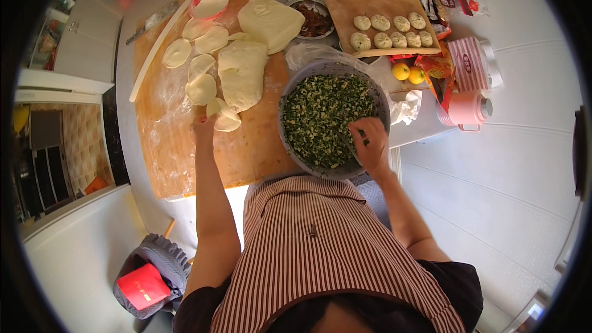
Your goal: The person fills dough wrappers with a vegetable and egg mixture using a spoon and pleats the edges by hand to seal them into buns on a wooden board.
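My left hand (pixel 203 124) pinches the near edge of a round dough wrapper (pixel 216 107), which partly overlaps another wrapper (pixel 228 123) on the floured wooden board (pixel 249 157). My right hand (pixel 371 141), fingers curled, is over the right side of a large grey bowl (pixel 280 125). Chopped green filling (pixel 319 111) with pale bits fills much of this bowl. Some green bits show at the fingers. A thin utensil (pixel 349 144) slants in the filling beside that hand; whether the fingers grip it is unclear.
Dough sheets (pixel 243 74), more wrappers (pixel 177 53), a rolling pin (pixel 159 51) and a red flour bowl (pixel 210 3) occupy the board. Pleated buns (pixel 380 22) sit on a wooden tray (pixel 370 0). Two yellow fruits (pixel 400 71) and a pink thermos (pixel 465 107) stand right.
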The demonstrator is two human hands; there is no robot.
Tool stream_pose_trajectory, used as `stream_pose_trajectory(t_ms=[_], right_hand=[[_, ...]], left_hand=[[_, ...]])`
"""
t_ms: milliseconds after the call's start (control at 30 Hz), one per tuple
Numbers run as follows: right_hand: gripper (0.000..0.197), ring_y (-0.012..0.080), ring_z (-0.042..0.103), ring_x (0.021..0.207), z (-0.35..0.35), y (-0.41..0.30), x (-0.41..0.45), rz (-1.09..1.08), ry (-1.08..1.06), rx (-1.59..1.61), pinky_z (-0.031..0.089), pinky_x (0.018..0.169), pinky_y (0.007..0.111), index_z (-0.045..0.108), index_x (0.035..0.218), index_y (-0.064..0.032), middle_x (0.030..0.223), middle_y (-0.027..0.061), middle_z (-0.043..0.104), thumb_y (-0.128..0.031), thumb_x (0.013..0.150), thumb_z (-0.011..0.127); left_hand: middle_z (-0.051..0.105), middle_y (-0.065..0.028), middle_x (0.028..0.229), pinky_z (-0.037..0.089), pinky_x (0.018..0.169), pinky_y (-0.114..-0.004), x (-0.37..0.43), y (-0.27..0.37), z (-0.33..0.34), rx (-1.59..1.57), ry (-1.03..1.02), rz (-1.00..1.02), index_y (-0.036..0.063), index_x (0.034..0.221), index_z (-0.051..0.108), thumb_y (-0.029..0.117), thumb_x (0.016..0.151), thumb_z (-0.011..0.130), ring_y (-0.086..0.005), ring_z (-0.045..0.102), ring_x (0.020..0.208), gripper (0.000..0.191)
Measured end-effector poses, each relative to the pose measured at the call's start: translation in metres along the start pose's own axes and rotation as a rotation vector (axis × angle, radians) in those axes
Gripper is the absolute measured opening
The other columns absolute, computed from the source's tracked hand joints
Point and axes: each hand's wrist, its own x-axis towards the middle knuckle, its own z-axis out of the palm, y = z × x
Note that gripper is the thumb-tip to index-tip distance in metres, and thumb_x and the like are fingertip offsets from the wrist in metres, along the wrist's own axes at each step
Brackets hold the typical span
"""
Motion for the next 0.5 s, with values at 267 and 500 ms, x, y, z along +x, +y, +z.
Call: stream_pose_trajectory(t_ms=[267, 500], right_hand=[[0.034, 0.0243, 0.066, 0.088, 0.026, -0.08, -0.013, 0.212, -0.104, 0.385, 0.056, 0.065, 0.03, 0.065, 0.115, -0.0024, 0.102, 0.0121, 0.066, -0.008, 0.084, 0.076], [0.05, 0.0152, 0.064, 0.095, 0.056, -0.119, 0.034, 0.261, -0.225, 0.842, 0.052, 0.083, 0.029, 0.055, 0.128, 0.0015, 0.109, 0.0083, 0.066, -0.018, 0.087, 0.078]], left_hand=[[0.061, -0.0132, 0.125, 0.049, 0.102, -0.037, -0.136, 0.063, -0.051, -1.152, -0.289, 0.08, -0.0057, 0.132, 0.049, 0.009, 0.092, 0.066, -0.0223, 0.061, 0.115, 0.046], [0.059, -0.0132, 0.129, 0.046, 0.106, -0.038, -0.196, 0.103, -0.013, -1.147, -0.691, 0.102, -0.0033, 0.136, 0.046, 0.014, 0.09, 0.068, -0.0247, 0.058, 0.12, 0.054]])
